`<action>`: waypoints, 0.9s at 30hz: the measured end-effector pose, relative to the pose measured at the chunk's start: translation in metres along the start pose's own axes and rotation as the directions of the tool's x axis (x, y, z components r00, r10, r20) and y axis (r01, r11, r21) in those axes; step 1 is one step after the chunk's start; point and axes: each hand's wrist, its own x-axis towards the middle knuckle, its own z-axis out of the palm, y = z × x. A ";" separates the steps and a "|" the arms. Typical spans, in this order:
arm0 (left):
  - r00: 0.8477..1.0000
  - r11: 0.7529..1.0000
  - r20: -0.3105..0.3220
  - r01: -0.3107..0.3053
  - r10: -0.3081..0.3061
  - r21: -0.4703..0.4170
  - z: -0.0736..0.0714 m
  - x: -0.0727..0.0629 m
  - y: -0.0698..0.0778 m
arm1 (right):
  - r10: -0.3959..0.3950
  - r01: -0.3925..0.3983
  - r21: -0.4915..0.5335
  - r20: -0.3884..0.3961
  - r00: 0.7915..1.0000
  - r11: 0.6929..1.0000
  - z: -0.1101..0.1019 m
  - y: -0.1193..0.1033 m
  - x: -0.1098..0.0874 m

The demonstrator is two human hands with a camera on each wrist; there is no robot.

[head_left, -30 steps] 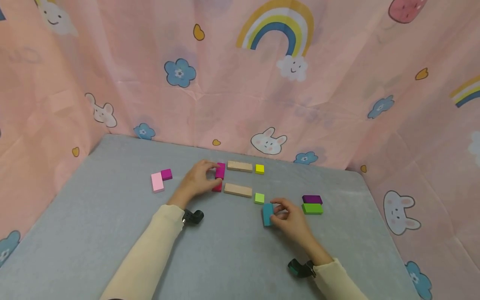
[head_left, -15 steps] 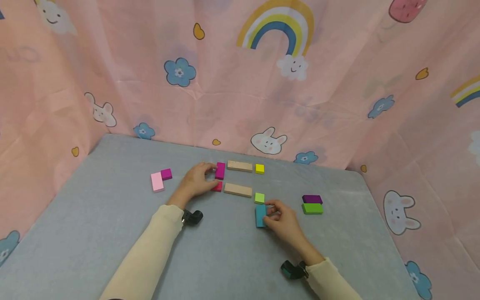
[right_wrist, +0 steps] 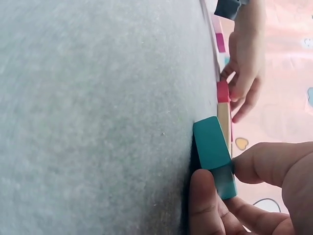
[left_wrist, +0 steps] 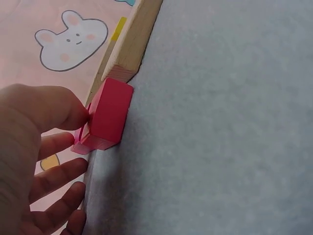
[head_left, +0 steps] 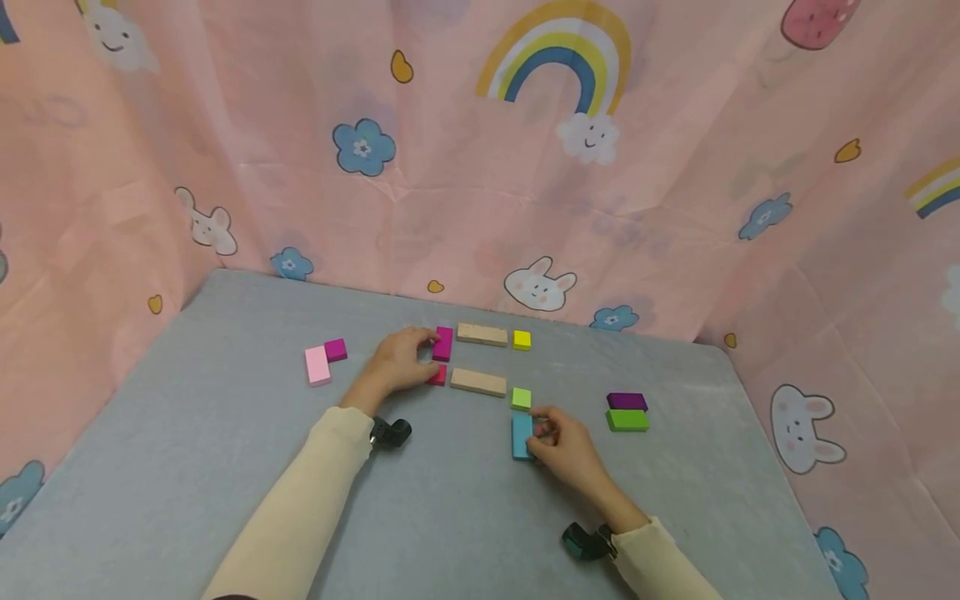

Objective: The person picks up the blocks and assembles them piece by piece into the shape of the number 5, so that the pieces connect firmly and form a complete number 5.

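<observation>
My right hand [head_left: 572, 450] pinches a blue block [head_left: 522, 437] by its right side, just in front of a small lime-green block [head_left: 521, 398]. In the right wrist view, fingertips lie on two sides of that blue block [right_wrist: 212, 144]. My left hand [head_left: 399, 360] spans the left ends of a magenta block [head_left: 442, 343] and a smaller red block [head_left: 438, 375]. Seen from the left wrist, the thumb is right at the red block [left_wrist: 111, 111], the index fingertip is by the magenta one behind it, and the remaining fingers are spread loosely.
Two wooden planks [head_left: 478, 382] lie right of the magenta and red blocks, with a yellow cube [head_left: 522, 340] beyond. A pink block [head_left: 317, 367] and a purple-magenta block [head_left: 336, 349] sit left; dark purple [head_left: 627, 402] and green blocks [head_left: 627, 420] sit right. A patterned curtain [head_left: 450, 200] borders the table.
My right hand has slid the blue block left until it stands in front of the lime-green one, then stayed there. The left hand has shifted barely leftward, uncovering more of the magenta block.
</observation>
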 end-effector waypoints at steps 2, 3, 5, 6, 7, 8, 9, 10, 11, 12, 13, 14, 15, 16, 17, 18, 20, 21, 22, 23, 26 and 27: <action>1.000 1.000 0.004 0.002 -0.002 0.009 0.000 0.000 0.001 | -0.001 0.001 0.003 0.009 1.000 1.000 0.000 0.000 -0.001; 1.000 1.000 0.005 0.002 -0.002 0.013 0.000 0.000 0.001 | -0.001 0.000 0.004 0.015 1.000 1.000 0.000 0.000 -0.001; 1.000 1.000 0.004 0.002 -0.002 0.017 0.000 -0.001 0.001 | -0.001 0.001 0.003 0.022 1.000 1.000 0.000 0.000 -0.001; 1.000 1.000 0.004 0.002 -0.002 0.016 0.000 -0.001 0.001 | 0.001 -0.001 0.002 0.023 1.000 1.000 -0.001 -0.001 -0.002; 1.000 1.000 0.004 0.002 -0.002 0.015 -0.001 -0.001 0.001 | 0.002 -0.002 0.006 0.028 1.000 1.000 -0.001 -0.001 -0.002; 1.000 1.000 0.004 0.002 -0.002 0.014 -0.001 -0.001 0.001 | 0.002 -0.002 0.009 0.031 1.000 1.000 -0.001 -0.001 -0.003; 1.000 1.000 0.004 0.001 -0.001 0.012 -0.001 0.000 0.001 | 0.003 -0.003 0.012 0.032 0.999 1.000 -0.001 -0.001 -0.003; 1.000 1.000 0.003 0.000 0.000 0.010 -0.001 0.000 0.000 | 0.004 -0.005 0.017 0.033 0.999 1.000 -0.001 -0.001 -0.003; 1.000 1.000 0.003 -0.001 0.001 0.009 0.000 0.000 0.000 | 0.005 -0.006 0.021 0.035 0.999 1.000 -0.001 -0.001 -0.003; 1.000 1.000 0.003 -0.002 0.002 0.007 0.000 0.001 -0.001 | 0.007 -0.008 0.025 0.035 0.999 1.000 -0.001 -0.001 -0.003; 1.000 1.000 0.003 -0.004 0.004 0.004 0.000 0.001 -0.001 | 0.005 -0.006 0.027 0.036 0.999 1.000 -0.001 0.000 -0.003; 1.000 1.000 0.003 -0.005 0.005 0.001 0.000 0.002 -0.001 | 0.005 -0.006 0.028 0.035 0.999 1.000 -0.001 0.000 -0.003; 1.000 1.000 0.002 -0.006 0.006 -0.005 0.000 0.002 -0.002 | 0.004 -0.005 0.029 0.034 0.999 1.000 -0.001 0.000 -0.003; 1.000 1.000 0.003 -0.006 0.006 -0.010 0.000 0.002 -0.002 | 0.003 -0.004 0.029 0.034 0.999 1.000 -0.001 0.000 -0.003; 1.000 1.000 0.003 -0.006 0.006 -0.014 0.000 0.002 -0.002 | 0.001 -0.002 0.028 0.034 0.999 1.000 -0.001 0.001 -0.003; 1.000 1.000 0.002 -0.005 0.005 -0.019 -0.001 0.002 -0.002 | -0.001 0.000 0.028 0.034 0.999 1.000 -0.001 0.001 -0.003; 1.000 1.000 0.003 0.000 0.000 -0.023 -0.001 0.002 -0.002 | -0.003 0.002 0.027 0.034 0.999 1.000 -0.001 0.000 -0.003; 1.000 1.000 0.004 0.002 -0.002 -0.023 -0.001 0.002 -0.003 | -0.004 0.003 0.025 0.034 0.999 1.000 -0.001 0.000 -0.003; 1.000 1.000 0.006 0.004 -0.004 -0.020 -0.001 0.002 -0.003 | -0.004 0.003 0.022 0.034 0.999 1.000 -0.001 0.000 -0.003; 1.000 1.000 0.006 0.005 -0.005 -0.018 0.000 0.003 -0.003 | -0.001 0.000 0.020 0.033 0.999 1.000 -0.001 -0.001 -0.003; 1.000 1.000 0.006 0.006 -0.006 -0.020 0.000 0.002 -0.003 | 0.010 -0.011 0.022 0.027 1.000 1.000 0.001 -0.002 -0.002; 1.000 1.000 0.006 0.006 -0.006 -0.021 0.000 0.002 -0.003 | 0.016 -0.016 0.025 0.024 1.000 1.000 0.001 -0.002 -0.002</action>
